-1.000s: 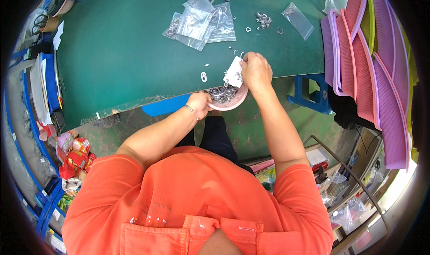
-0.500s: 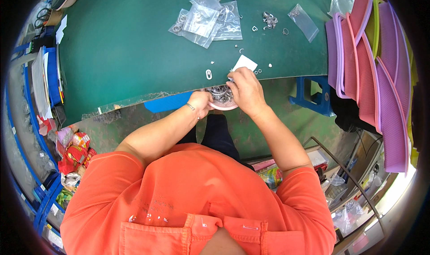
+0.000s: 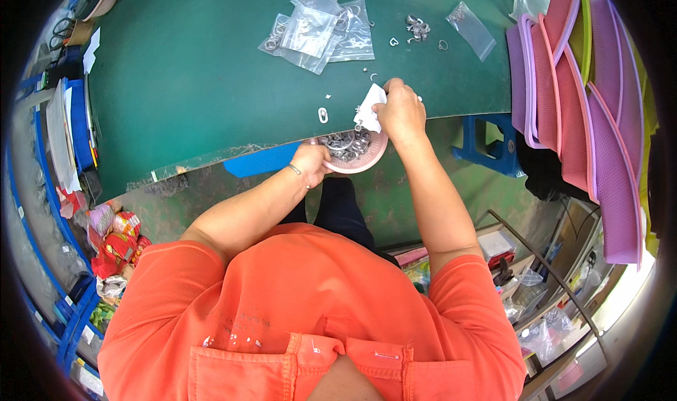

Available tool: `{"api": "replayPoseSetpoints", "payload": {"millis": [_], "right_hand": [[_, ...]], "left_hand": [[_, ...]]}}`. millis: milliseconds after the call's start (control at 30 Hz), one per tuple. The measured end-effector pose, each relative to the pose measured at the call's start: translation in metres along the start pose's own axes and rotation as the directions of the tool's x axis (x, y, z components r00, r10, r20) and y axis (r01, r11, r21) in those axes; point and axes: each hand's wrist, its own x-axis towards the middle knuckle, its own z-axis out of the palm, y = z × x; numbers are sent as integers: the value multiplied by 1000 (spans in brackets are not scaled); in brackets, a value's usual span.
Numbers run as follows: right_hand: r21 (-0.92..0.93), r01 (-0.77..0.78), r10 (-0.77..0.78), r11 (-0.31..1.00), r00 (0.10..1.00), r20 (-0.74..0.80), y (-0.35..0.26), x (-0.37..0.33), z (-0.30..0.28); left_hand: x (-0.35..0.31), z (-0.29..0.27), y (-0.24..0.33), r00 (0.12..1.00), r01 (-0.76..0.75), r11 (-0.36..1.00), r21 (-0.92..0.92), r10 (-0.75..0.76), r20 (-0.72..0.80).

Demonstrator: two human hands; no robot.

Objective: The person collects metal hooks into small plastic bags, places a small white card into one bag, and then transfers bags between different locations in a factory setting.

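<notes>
My left hand grips the near rim of a pink bowl held just below the front edge of the green table. Several small metal rings fill the bowl. My right hand holds a white card at the table edge, right above the bowl. A loose metal link lies on the table just left of the card.
Clear plastic bags of metal parts lie at the far middle of the table, with loose rings and another bag to their right. Pink and purple mats stand stacked on the right. A blue stool is under the table.
My right hand with the white card has shifted along the table edge over the bowl. My left hand has kept its hold on the bowl.
</notes>
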Motion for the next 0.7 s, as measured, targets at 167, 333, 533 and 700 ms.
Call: {"api": "replayPoseSetpoints", "payload": {"millis": [167,333,533,700], "right_hand": [[234,149,-124,961,985,-121,6,6,3],[251,593,-463,765,778,-424,11,10,-9],[192,620,-362,760,650,-668,38,18,-21],[154,215,-39,964,691,-722,109,45,-20]], "left_hand": [[-3,4,-2,999,-39,999,-21,40,36],[0,-1,-2,999,-27,1000,1,27,43],[10,-8,-5,1000,-19,1000,7,19,-13],[10,-7,-5,998,-43,999,13,43,-50]]}}
